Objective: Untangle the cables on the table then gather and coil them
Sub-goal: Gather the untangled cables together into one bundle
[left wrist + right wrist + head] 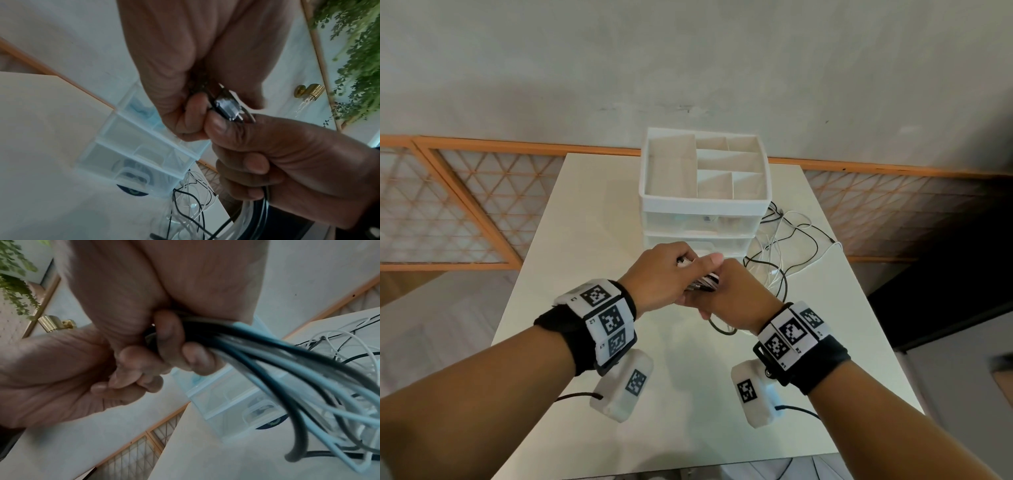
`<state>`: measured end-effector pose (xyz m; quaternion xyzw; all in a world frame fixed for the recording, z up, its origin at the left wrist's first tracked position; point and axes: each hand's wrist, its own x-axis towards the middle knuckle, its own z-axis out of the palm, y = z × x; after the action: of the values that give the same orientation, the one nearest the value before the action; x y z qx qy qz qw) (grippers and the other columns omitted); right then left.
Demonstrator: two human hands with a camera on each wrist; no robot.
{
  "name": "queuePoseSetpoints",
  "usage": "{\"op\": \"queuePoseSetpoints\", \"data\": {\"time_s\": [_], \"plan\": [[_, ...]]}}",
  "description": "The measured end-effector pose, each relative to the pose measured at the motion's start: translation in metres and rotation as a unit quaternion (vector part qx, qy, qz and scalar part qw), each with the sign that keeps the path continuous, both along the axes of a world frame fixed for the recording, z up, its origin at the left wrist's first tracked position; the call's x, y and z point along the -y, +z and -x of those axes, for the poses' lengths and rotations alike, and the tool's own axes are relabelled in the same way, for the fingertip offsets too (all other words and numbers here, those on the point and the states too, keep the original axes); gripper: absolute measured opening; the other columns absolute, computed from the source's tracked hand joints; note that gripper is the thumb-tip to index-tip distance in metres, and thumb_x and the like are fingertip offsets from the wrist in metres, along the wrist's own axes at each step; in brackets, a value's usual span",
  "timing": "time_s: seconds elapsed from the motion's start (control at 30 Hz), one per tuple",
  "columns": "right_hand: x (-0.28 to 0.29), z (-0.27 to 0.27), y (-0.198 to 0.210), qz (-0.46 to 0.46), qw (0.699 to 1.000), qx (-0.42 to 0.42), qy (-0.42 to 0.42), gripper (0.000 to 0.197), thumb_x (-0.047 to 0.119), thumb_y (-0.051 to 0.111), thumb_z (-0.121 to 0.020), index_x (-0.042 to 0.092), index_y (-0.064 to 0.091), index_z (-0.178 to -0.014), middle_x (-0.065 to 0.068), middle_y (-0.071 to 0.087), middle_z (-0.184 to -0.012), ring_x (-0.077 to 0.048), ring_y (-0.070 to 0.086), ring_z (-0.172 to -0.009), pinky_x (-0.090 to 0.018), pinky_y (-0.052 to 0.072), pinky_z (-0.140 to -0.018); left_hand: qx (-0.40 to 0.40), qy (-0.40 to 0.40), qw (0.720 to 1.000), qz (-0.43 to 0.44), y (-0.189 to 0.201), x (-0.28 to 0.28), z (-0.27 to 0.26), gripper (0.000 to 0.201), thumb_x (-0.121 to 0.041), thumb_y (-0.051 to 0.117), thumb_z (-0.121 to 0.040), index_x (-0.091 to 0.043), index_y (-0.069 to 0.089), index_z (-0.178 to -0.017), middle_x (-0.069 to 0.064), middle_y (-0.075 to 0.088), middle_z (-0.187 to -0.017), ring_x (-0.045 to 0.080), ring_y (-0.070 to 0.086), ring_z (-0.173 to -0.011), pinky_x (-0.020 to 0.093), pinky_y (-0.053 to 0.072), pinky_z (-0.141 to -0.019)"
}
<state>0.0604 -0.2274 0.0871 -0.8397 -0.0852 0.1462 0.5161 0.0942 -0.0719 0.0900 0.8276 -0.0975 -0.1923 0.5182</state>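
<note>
Both hands meet above the table's middle in the head view. My left hand (667, 270) curls its fingers round the plug ends of the cables, and a dark connector (226, 108) sticks out between its fingers (193, 112). My right hand (732, 294) grips the gathered bundle of black and white cables (287, 369), its fingers (170, 344) wrapped tight round it. The strands (703, 284) run between the two fists. From the bundle the rest of the cables (784, 246) trail off as a loose black-and-white tangle on the table to the right.
A white drawer organiser (705, 202) with open top compartments stands just behind the hands, the tangle beside its right side. The white table (585, 240) has a near right edge close to the loose cables. A wall and lattice panels lie beyond.
</note>
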Motion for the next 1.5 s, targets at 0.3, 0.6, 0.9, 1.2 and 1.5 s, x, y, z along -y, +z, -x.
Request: {"op": "queuePoseSetpoints", "data": {"time_s": [0.3, 0.6, 0.9, 1.2, 1.5], "plan": [[0.007, -0.003, -0.007, -0.043, 0.996, -0.014, -0.072, 0.035, 0.032, 0.084, -0.078, 0.019, 0.061, -0.102, 0.002, 0.071, -0.075, -0.008, 0.061, -0.061, -0.026, 0.049, -0.062, -0.061, 0.058, 0.989, 0.125, -0.008, -0.015, -0.003, 0.026, -0.03, 0.078, -0.082, -0.007, 0.073, -0.093, 0.003, 0.063, -0.061, 0.014, 0.051, -0.048, 0.024, 0.037, -0.044], [0.006, -0.001, -0.01, -0.131, 0.984, 0.03, -0.113, 0.008, 0.026, 0.067, -0.095, 0.025, 0.074, -0.098, -0.006, 0.074, -0.073, -0.018, 0.033, -0.042, -0.026, 0.033, -0.045, -0.221, 0.138, 0.941, 0.217, 0.003, -0.014, -0.006, 0.062, -0.063, 0.05, -0.089, -0.004, 0.068, -0.095, 0.01, 0.061, -0.074, 0.017, 0.05, -0.057, 0.021, 0.04, -0.042], [-0.01, 0.0, -0.015, -0.048, 0.979, 0.143, -0.135, 0.014, 0.016, 0.071, -0.091, 0.022, 0.076, -0.101, 0.02, 0.068, -0.065, -0.001, 0.059, -0.054, -0.013, 0.043, -0.052, -0.161, 0.131, 0.965, 0.161, 0.004, 0.002, -0.004, 0.061, -0.053, 0.062, -0.09, 0.007, 0.065, -0.105, 0.011, 0.062, -0.07, 0.018, 0.055, -0.051, 0.022, 0.042, -0.042], [0.02, 0.001, -0.018, -0.059, 0.997, 0.019, -0.046, 0.017, 0.044, 0.057, -0.098, 0.037, 0.071, -0.089, 0.012, 0.051, -0.054, -0.008, 0.041, -0.047, -0.024, 0.038, -0.051, -0.153, 0.194, 0.952, 0.179, -0.001, -0.011, -0.002, 0.027, -0.019, 0.078, -0.082, -0.001, 0.064, -0.096, 0.013, 0.064, -0.075, 0.016, 0.052, -0.048, 0.019, 0.038, -0.039], [0.016, 0.005, -0.019, -0.07, 0.984, 0.139, -0.086, 0.02, 0.017, 0.069, -0.094, 0.03, 0.076, -0.108, 0.025, 0.07, -0.074, -0.001, 0.06, -0.068, -0.021, 0.053, -0.065, -0.209, 0.248, 0.933, 0.158, 0.001, -0.012, -0.01, 0.025, -0.022, 0.08, -0.081, -0.008, 0.061, -0.088, 0.009, 0.058, -0.074, 0.012, 0.051, -0.046, 0.016, 0.037, -0.035]]}}
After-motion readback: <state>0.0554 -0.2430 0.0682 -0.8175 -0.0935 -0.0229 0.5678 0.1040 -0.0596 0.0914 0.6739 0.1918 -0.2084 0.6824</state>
